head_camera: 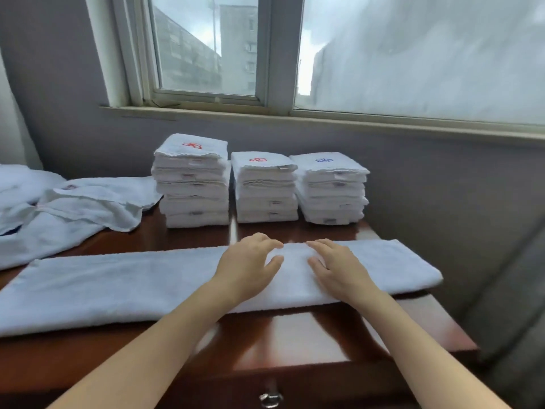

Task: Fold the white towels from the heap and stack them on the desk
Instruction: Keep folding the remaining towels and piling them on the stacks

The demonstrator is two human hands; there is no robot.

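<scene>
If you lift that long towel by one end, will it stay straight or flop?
Probably flop: the long towel is soft cloth, and the heap beside it lies crumpled. It likely slides easily on the shiny desk.

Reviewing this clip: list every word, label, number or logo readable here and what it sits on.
None legible.
Red emblem atop the left stack: a motif, no letters readable.
Second red emblem atop the middle stack: the same.
Blue emblem atop the right stack: the same.
Sewn tags on the folded edges: too small.
Reddish mark on the heap: blurred.
</scene>
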